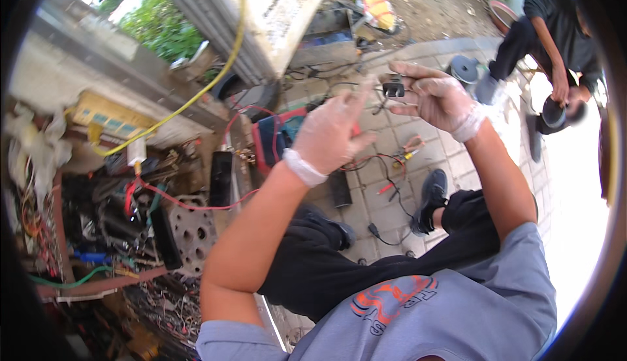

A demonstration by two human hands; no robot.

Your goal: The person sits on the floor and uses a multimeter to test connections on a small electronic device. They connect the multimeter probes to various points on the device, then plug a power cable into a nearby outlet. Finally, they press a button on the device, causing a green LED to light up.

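Note:
Both my hands wear thin translucent gloves. My right hand (443, 100) holds a small black plastic piece (394, 89), squarish with slots in its near face, between thumb and fingers. Its exact kind is too small to make out. Just left of that piece is my left hand (328, 131), fingers stretched toward it and thumb apart. The left fingertips are blurred, and I cannot tell whether they touch the piece. Beneath the left hand a red and teal case or machine (264, 142) stands partly hidden, with a dark cylinder (339, 189) beside it.
Wires and clips (408, 152) lie on the paving between my feet. At left, a cluttered bench holds a perforated metal plate (191, 234), a phone-like black slab (221, 178) and a yellow power strip (111, 118). A yellow cable (225, 67) hangs overhead. Another person (555, 41) sits at right.

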